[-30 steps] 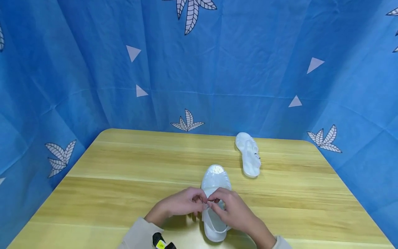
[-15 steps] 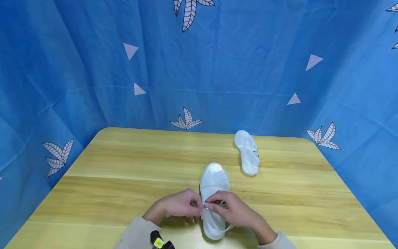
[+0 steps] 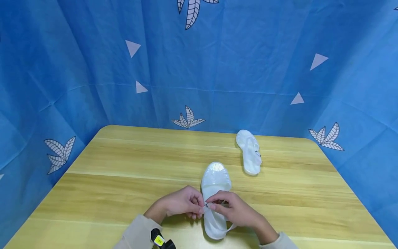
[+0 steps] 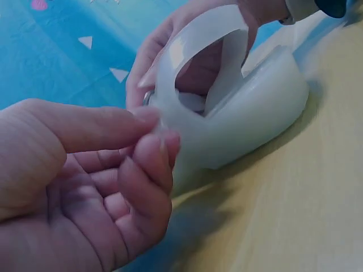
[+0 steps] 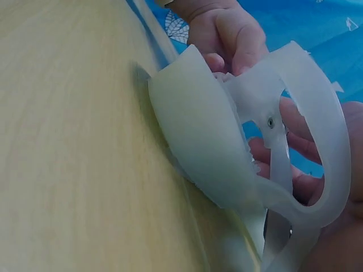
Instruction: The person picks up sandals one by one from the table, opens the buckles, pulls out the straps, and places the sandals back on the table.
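Note:
A translucent white sandal (image 3: 216, 180) stands on the table, toe pointing away. At its left edge, my left hand (image 3: 185, 203) pinches a small clear strap end between thumb and forefinger. My right hand (image 3: 237, 209) reaches over the sandal from the right and pinches the strap by a small metal buckle (image 3: 207, 205). The fingertips of both hands are close together there. In the right wrist view, the back strap (image 5: 334, 141) arches up from the heel (image 5: 198, 130), and a metal rivet (image 5: 270, 122) shows on a strap. The left fingertips partly hide the strap end.
A second white sandal (image 3: 250, 155) lies farther back on the right, a metal buckle on its strap. The wooden table (image 3: 124, 166) has a rounded back edge against a blue patterned curtain (image 3: 217, 69). A black band (image 3: 161, 239) is on the left sleeve.
My left fingertips have drawn slightly left from the right ones, and the metal buckle has come into sight between the hands. Both hands stay at the sandal's left edge. The view has shifted slightly.

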